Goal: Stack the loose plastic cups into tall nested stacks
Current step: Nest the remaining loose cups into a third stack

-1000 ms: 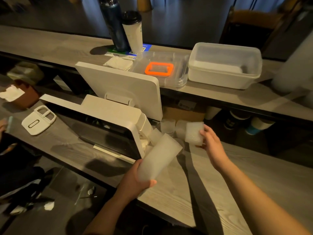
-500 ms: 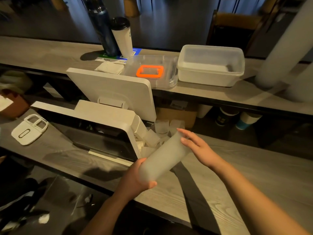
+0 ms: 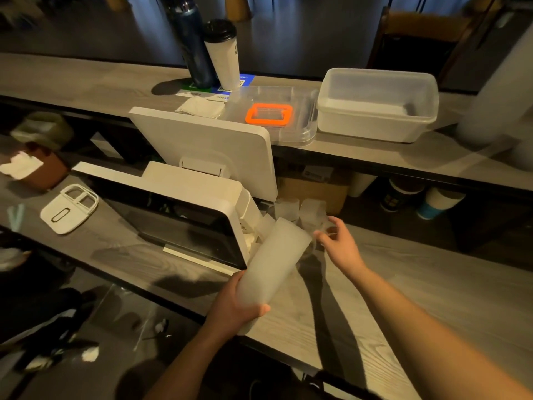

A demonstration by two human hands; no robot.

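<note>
While the left hand (image 3: 233,308) grips the lower end of a tall stack of cups (image 3: 274,264) near the centre bottom of the frame, fingers curled round it and the thumb across its front, the stack leans up and to the right over the near counter (image 3: 403,298). Its open mouth points toward the right hand (image 3: 339,246), which sits just right of centre with its fingers loosely spread and bent; the fingertips are at a clear cup (image 3: 324,226), but whether they actually pinch it cannot be told through the blur. Just above, at the back edge of the counter, more loose cups (image 3: 300,210) stand and lie close together, beside the corner of a white screen unit (image 3: 178,203).

On the raised shelf (image 3: 86,85) across the upper part of the frame, a white tub (image 3: 377,105) at upper right shows only its pale inner walls and floor. Left of it and touching it, a clear lidded box (image 3: 300,134) has an orange frame (image 3: 269,114) set in its top; its contents are unclear. Further left stand a dark bottle (image 3: 191,44) and a white cup with a black lid (image 3: 223,53), side by side. Under the shelf at right, paper cups (image 3: 441,204) sit in shadow. A flat white lid (image 3: 69,209) lies on the counter at left.
</note>
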